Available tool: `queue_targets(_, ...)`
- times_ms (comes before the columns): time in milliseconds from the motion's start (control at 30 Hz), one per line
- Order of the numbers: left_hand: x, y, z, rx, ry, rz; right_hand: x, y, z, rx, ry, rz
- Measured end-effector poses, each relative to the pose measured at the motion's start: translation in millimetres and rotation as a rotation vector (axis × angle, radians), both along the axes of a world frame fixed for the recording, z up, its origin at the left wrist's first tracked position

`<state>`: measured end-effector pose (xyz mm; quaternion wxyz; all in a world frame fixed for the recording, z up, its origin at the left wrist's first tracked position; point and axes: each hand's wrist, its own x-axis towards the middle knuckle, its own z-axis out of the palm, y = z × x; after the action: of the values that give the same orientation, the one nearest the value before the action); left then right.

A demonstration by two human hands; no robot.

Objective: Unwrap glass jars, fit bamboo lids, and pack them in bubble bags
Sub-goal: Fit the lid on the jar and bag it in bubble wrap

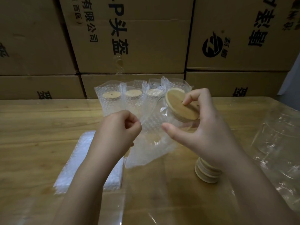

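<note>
The mouth of a bubble bag is pinched between the curled fingers of the left hand and held up above the table. A glass jar is gripped at its top by the right hand. Its fingers are curled over the fitted bamboo lid, and the thumb is stretched toward the bag's opening. The jar is tilted, and its clear body is hard to make out against the film. A stack of lids is partly hidden under the right wrist. Packed jars are stood in a row at the table's far edge, against cardboard boxes. A pile of flat bags is laid at near left. Crumpled plastic wrap is seen at right, cut off by the frame. Bare table is left between them.
</note>
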<state>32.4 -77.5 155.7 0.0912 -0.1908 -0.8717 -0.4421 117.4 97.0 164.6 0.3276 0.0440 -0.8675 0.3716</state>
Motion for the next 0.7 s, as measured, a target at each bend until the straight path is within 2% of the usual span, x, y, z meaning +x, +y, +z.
queue_targets(133, 6.3, 2.5, 3.5, 0.091, -0.003, -0.087, -5.4, -3.8, -5.1, 0.134, 0.006, -0.014)
queue_targets(267, 13.6, 7.8, 8.0, 0.155, 0.088, -0.164, -6.9, -3.2, -5.9, 0.215, 0.001, -0.011)
queue_targets(433, 16.9, 10.8, 7.3, 0.122, 0.186, -0.167, -6.2, -1.3, -3.8, 0.399, -0.044, -0.095)
queue_targets(700, 9.8, 13.5, 0.2, 0.103, 0.163, -0.141, -14.6, 4.0, -12.0, 0.393, -0.245, -0.002)
